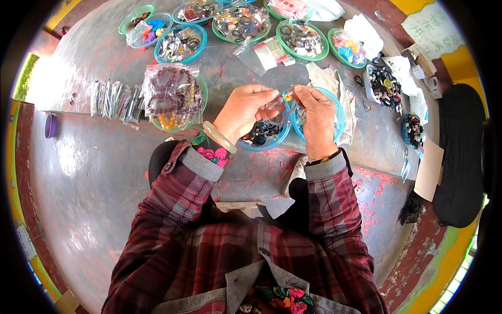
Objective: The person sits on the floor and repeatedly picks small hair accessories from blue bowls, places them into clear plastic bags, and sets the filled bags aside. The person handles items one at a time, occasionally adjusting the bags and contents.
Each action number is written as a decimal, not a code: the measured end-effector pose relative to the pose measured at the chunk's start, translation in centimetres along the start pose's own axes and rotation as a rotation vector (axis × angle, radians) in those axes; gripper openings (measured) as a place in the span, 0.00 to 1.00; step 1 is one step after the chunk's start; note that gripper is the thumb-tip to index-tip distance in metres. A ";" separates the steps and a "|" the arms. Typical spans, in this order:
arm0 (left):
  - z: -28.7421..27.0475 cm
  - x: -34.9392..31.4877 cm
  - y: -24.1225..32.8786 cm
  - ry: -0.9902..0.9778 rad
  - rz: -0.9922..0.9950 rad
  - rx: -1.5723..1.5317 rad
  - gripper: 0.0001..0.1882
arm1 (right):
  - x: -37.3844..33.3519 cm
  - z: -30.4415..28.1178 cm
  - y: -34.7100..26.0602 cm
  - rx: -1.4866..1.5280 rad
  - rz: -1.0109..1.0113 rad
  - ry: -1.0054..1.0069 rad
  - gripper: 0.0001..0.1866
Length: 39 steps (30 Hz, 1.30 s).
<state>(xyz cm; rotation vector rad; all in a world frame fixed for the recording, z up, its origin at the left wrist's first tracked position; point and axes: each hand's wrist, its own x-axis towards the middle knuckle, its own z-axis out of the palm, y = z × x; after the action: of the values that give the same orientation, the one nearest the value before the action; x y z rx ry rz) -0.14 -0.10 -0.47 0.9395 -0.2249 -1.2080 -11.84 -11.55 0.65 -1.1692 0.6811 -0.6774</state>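
Observation:
My left hand point(250, 111) and my right hand point(317, 119) meet above two blue bowls. Together they pinch a small clear plastic bag point(281, 107) with a little multicoloured trinket point(287, 96) at its top. A pale green bangle sits on my left wrist. Below the hands, the left blue bowl point(276, 140) holds several dark small items. The right blue bowl point(340, 110) is mostly hidden by my right hand. Both sleeves are dark red plaid.
Several green and blue bowls point(180, 43) of bagged trinkets line the far side of the grey table. A bag of brown bead bracelets point(171, 93) lies at the left, next to a row of narrow packets point(112, 99). A white tray point(384, 86) of hair ties stands at the right.

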 end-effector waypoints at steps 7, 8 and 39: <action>0.1 -0.3 0.6 0.075 0.041 -0.026 0.09 | 0.4 -0.5 -0.4 -0.066 0.061 -0.053 0.08; 0.1 -0.3 0.6 0.090 0.051 -0.027 0.09 | 0.3 -0.4 -0.5 -0.086 0.070 -0.074 0.08; -0.1 -0.1 0.6 0.152 0.188 -0.153 0.08 | 0.3 -0.1 0.2 -0.225 0.019 -0.229 0.06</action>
<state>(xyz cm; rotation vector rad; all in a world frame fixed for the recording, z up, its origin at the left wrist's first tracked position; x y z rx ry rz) 0.34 0.05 -0.11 0.8521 -0.0957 -0.9624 -11.72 -11.82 0.42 -1.4208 0.5835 -0.4493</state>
